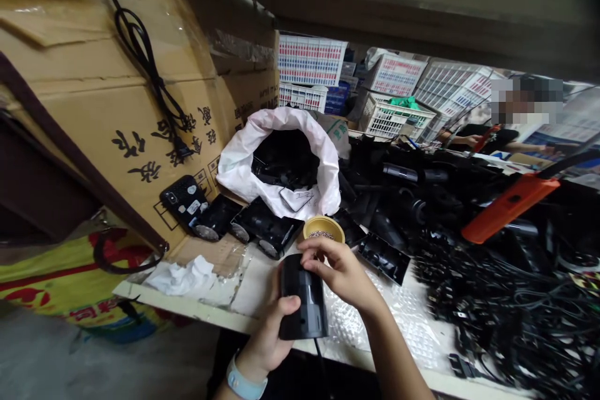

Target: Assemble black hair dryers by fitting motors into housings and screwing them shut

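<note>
At the bench, my left hand and right hand hold a black cylinder upright beside bubble wrap, all fingers clamped around it, apparently to steady it.

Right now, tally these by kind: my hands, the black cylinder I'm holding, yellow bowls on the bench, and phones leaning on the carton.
Left hand and right hand: 2
Black cylinder: 1
Yellow bowl: 1
Phone: 1
Total: 5
</note>
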The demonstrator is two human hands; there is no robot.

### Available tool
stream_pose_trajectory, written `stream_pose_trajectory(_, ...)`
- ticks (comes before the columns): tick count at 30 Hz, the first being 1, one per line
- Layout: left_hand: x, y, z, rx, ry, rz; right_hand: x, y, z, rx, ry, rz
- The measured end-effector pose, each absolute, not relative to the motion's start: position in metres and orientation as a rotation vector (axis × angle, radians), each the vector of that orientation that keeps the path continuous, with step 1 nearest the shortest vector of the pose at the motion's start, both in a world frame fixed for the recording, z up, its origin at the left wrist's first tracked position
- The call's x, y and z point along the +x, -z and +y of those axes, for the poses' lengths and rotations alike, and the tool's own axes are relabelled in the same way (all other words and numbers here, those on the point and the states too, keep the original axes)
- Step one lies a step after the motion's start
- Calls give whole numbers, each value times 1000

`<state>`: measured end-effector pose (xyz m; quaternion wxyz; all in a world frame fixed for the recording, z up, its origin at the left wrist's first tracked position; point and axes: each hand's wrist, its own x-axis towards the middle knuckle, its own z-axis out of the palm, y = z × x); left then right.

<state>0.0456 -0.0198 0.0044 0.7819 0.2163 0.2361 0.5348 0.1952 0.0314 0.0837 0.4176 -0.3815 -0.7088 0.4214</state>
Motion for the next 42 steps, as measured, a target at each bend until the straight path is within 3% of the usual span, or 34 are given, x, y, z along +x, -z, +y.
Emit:
stream_pose_trajectory(16,43,-4,-23,559,-1132,515,192,-96,34,-1052,-1242,-1849)
stream_pose_trajectory(25,38,-1,-24,416,-1078,357,200,-76,85,-1925,-563,-2027)
stream_pose_trajectory(30,39,-4,-24,394,-1043,287,194,-68,102,-2166,-408,-2090)
stream_pose_trajectory(36,36,0,-22,400,-1000,297,199,-68,99,-2090,-478,-1947)
stream_pose_trajectory(42,34,6,-22,339,-989,321,211,-69,68,-1645,-781,-1688)
